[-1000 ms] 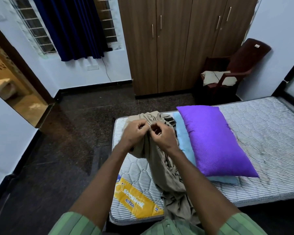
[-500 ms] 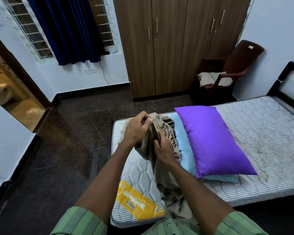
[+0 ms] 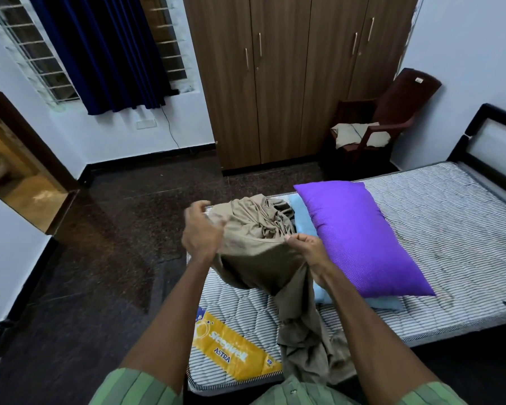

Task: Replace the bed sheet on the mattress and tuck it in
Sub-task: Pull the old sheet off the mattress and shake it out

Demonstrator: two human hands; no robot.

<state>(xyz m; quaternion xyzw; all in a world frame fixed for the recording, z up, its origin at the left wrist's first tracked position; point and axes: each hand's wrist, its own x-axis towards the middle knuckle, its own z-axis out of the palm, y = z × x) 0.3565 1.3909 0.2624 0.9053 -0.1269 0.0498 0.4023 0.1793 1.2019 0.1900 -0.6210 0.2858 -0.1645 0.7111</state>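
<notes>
A crumpled khaki-brown bed sheet (image 3: 260, 258) lies bunched on the near left end of the bare striped mattress (image 3: 450, 229) and trails down toward me. My right hand (image 3: 306, 247) pinches the sheet's edge and holds it taut. My left hand (image 3: 200, 232) is blurred at the sheet's left side, fingers spread and curved against the cloth; its grip is unclear. The stretch of sheet between my hands is pulled open.
A purple pillow (image 3: 357, 241) lies on a light blue pillow (image 3: 301, 220) just right of the sheet. A yellow label (image 3: 231, 346) marks the mattress corner. Beyond stand a wooden wardrobe (image 3: 289, 83), a brown chair (image 3: 386, 118) with cloth, dark floor and a doorway at left.
My hands were together bunching the sheet; they have moved apart, the right going right with the edge, the left swinging left, spreading the cloth between them.
</notes>
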